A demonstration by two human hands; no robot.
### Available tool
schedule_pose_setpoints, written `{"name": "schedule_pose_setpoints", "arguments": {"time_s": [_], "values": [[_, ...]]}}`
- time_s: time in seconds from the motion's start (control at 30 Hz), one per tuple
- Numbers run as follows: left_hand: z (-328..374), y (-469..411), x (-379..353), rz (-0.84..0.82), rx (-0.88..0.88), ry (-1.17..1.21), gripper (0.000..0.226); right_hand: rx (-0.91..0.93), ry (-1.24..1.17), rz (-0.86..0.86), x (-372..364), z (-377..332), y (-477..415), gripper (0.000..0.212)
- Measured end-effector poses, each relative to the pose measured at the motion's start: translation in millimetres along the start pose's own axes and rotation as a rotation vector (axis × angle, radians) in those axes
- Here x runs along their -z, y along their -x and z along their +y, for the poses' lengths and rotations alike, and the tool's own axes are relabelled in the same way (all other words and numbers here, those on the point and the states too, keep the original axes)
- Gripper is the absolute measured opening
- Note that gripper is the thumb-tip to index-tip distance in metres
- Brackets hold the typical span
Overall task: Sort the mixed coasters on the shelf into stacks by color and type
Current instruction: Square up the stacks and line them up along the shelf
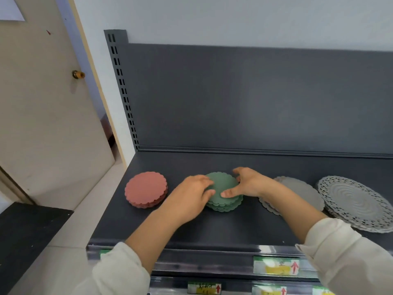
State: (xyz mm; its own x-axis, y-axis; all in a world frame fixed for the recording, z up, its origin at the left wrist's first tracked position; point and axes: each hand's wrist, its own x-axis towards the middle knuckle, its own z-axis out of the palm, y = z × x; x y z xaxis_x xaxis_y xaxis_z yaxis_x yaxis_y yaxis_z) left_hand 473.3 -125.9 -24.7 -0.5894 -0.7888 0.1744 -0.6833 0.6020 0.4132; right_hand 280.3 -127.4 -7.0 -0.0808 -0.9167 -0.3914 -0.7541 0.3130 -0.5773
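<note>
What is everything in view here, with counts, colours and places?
red coaster stack: one, dusty red, left on the shelf
green coaster stack: one, green, middle, between both hands
plain grey coaster stack: one, grey, right of green, partly behind right forearm
lace coaster stack: one, grey openwork, far right
shelf: one, dark grey, holds all stacks
price labels: several, green and yellow, front rails
door: one, beige, left
left hand: one, grips green stack's left edge
right hand: one, grips its right side

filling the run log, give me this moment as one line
left hand, right hand: both hold green stack | pink stack: left | plain grey stack, lacy grey stack: right
</note>
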Motion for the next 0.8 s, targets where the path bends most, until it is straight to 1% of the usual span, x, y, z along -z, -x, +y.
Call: {"name": "schedule_pose_setpoints", "arguments": {"time_s": [0.07, 0.17, 0.2, 0.23, 0.27, 0.33, 0.37, 0.4, 0.43, 0.47, 0.53, 0.57, 0.63, 0.73, 0.8], "values": [[-3, -6, -11, 0.013, 0.031, 0.002, 0.037, 0.011, -0.023, 0.006, -3, 1, 1, 0.098], [-7, -8, -15, 0.045, 0.041, 0.045, 0.036, 0.040, -0.140, 0.015, -6, 4, 5, 0.061], [-6, -8, -16, 0.044, 0.047, 0.056, 0.039, 0.036, -0.178, 0.014, -7, 5, 6, 0.055], [-6, -9, -16, 0.038, 0.061, 0.068, 0.043, 0.028, -0.199, 0.017, -7, 6, 6, 0.054], [-5, -9, -16, 0.025, 0.085, 0.090, 0.048, 0.021, -0.208, 0.022, -7, 6, 6, 0.060], [-4, -9, -15, -0.009, 0.137, 0.153, 0.060, 0.004, -0.210, 0.039, -9, 6, 7, 0.083], [-4, -8, -14, -0.033, 0.167, 0.185, 0.065, 0.004, -0.221, 0.052, -10, 5, 9, 0.092], [-5, -7, -13, -0.066, 0.197, 0.215, 0.070, 0.020, -0.251, 0.065, -12, 5, 11, 0.093], [-6, -5, -10, -0.102, 0.228, 0.243, 0.075, 0.049, -0.297, 0.075, -14, 3, 14, 0.087], [-8, -4, -8, -0.140, 0.255, 0.277, 0.080, 0.084, -0.345, 0.086, -15, 1, 17, 0.077], [-9, 0, -4, -0.187, 0.286, 0.414, 0.085, 0.177, -0.392, 0.130, -19, -4, 25, 0.058], [-9, 2, -3, -0.165, 0.287, 0.502, 0.082, 0.240, -0.372, 0.167, -22, -5, 29, 0.053], [-5, 9, 1, -0.022, 0.272, 0.598, 0.072, 0.389, -0.326, 0.242, -26, -10, 37, 0.051], [-1, 16, 6, 0.203, 0.199, 0.529, 0.062, 0.545, -0.389, 0.314, -33, -16, 44, 0.057], [-3, 19, 4, 0.236, 0.199, 0.524, 0.057, 0.567, -0.351, 0.333, -41, -17, 43, 0.057]]}}
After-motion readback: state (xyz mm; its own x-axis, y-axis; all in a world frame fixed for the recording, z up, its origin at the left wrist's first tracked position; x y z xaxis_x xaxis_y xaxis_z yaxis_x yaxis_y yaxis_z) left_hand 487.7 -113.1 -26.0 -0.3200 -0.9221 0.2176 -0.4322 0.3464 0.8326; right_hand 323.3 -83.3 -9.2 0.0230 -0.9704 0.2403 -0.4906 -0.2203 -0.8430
